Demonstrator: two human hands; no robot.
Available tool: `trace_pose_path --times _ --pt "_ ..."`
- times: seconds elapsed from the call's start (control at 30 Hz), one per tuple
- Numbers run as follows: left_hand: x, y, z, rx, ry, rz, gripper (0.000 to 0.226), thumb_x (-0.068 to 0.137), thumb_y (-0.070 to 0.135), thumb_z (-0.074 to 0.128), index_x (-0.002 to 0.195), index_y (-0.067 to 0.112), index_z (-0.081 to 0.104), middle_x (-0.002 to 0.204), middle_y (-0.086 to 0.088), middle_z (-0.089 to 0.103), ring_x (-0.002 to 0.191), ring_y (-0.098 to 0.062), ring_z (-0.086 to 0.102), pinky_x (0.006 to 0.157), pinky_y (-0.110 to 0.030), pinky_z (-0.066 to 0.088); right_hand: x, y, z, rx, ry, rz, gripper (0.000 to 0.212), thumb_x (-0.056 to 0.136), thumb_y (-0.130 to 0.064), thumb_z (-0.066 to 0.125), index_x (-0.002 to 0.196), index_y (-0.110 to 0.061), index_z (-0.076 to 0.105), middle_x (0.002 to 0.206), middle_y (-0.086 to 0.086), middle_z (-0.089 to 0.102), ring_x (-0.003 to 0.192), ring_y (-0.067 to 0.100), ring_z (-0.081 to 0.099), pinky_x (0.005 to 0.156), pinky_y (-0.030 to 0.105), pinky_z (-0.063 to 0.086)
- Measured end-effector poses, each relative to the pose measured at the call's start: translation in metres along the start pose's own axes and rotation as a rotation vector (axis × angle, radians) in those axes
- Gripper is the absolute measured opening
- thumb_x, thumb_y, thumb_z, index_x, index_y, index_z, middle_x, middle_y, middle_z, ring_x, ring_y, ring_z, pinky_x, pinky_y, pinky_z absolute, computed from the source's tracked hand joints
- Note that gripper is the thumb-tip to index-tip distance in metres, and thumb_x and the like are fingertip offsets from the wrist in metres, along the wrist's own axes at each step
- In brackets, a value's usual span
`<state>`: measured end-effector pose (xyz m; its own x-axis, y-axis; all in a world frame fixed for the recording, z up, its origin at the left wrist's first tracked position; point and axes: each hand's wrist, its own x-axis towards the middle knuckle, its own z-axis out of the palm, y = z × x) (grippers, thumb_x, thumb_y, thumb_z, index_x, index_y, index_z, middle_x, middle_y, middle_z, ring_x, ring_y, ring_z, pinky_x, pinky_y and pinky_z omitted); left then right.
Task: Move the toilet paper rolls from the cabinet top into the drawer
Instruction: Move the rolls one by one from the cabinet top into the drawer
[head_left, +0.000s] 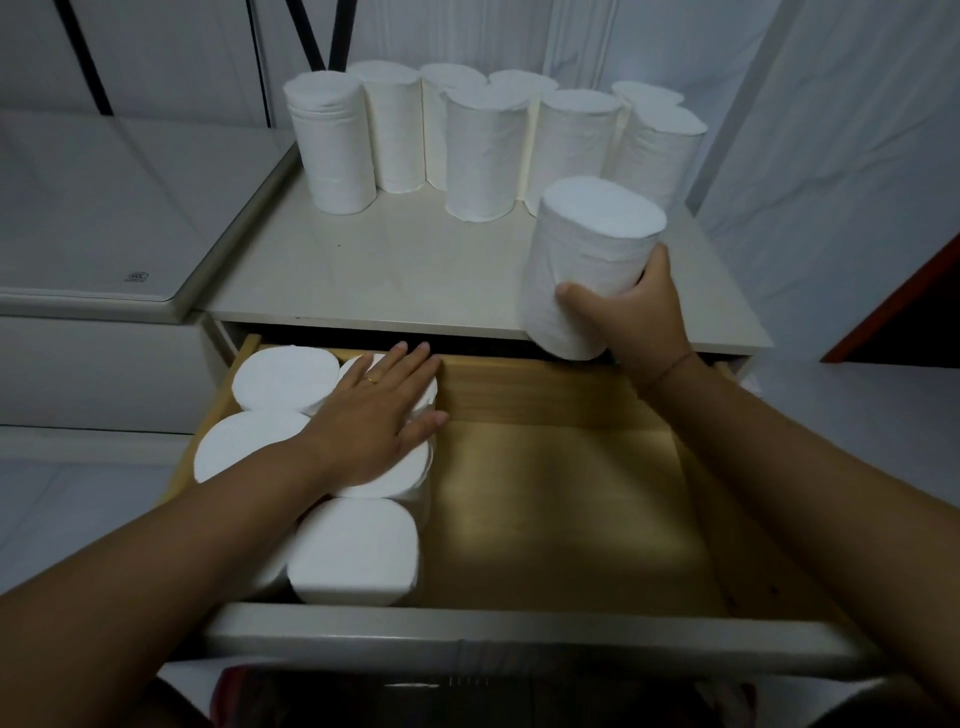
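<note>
Several white toilet paper rolls (483, 150) stand upright along the back of the cream cabinet top (363, 275). My right hand (634, 317) grips one roll (587, 260) from its side, held tilted above the cabinet's front right edge. The wooden drawer (561, 483) is pulled out below. Several rolls (353, 551) stand on end in its left part. My left hand (379, 415) lies flat, fingers spread, on top of those rolls.
The drawer's white front panel (519, 644) is nearest to me. The drawer's right half shows bare wood. A white mattress-like surface (104, 208) lies left of the cabinet. White cloth (831, 130) hangs at the right and a dark red edge (904, 291) shows far right.
</note>
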<state>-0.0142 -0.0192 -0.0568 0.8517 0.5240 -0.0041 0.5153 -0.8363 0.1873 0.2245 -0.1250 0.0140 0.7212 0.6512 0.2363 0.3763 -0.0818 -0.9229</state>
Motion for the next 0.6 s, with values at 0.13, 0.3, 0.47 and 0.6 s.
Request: trace_pose_path --times 0.13,0.3,0.47,0.6 --pt "-0.005 0.003 0.001 0.008 0.000 0.011 0.066 0.097 0.053 0.026 0.152 0.023 0.003 0.160 0.006 -0.006 0.146 -0.009 -0.010 0.116 -0.031 -0.008 -0.030 -0.005 -0.005 0.092 -0.166 0.015 0.081 0.068 -0.016 0.081 0.131 -0.023 0.031 0.134 0.002 0.045 0.124 0.020 0.045 0.100 0.045 0.047" --pt "-0.013 0.006 -0.001 0.031 -0.024 0.021 0.075 0.089 0.063 0.011 0.152 0.023 0.003 0.161 0.005 -0.005 0.147 -0.010 -0.010 0.118 -0.033 -0.006 -0.055 0.007 -0.008 0.188 -0.308 0.072 0.086 0.066 -0.002 0.080 0.136 -0.020 0.032 0.134 0.003 0.049 0.123 0.022 0.048 0.099 0.049 0.047" --pt "-0.020 0.007 -0.003 0.042 -0.053 0.024 0.111 0.061 0.081 -0.026 0.152 0.023 0.001 0.160 0.006 -0.007 0.147 -0.011 -0.011 0.118 -0.034 -0.007 -0.068 0.037 -0.002 0.098 -0.412 0.114 0.088 0.064 0.001 0.081 0.136 -0.017 0.034 0.133 0.006 0.051 0.121 0.024 0.048 0.096 0.052 0.048" --pt "-0.020 0.007 -0.002 0.040 -0.044 0.032 0.106 0.065 0.080 -0.020 0.152 0.024 0.001 0.160 0.006 -0.006 0.146 -0.011 -0.011 0.118 -0.033 -0.007 -0.069 0.062 0.004 0.032 -0.483 0.143 0.089 0.064 0.003 0.080 0.137 -0.016 0.035 0.133 0.006 0.051 0.121 0.023 0.049 0.097 0.048 0.048"
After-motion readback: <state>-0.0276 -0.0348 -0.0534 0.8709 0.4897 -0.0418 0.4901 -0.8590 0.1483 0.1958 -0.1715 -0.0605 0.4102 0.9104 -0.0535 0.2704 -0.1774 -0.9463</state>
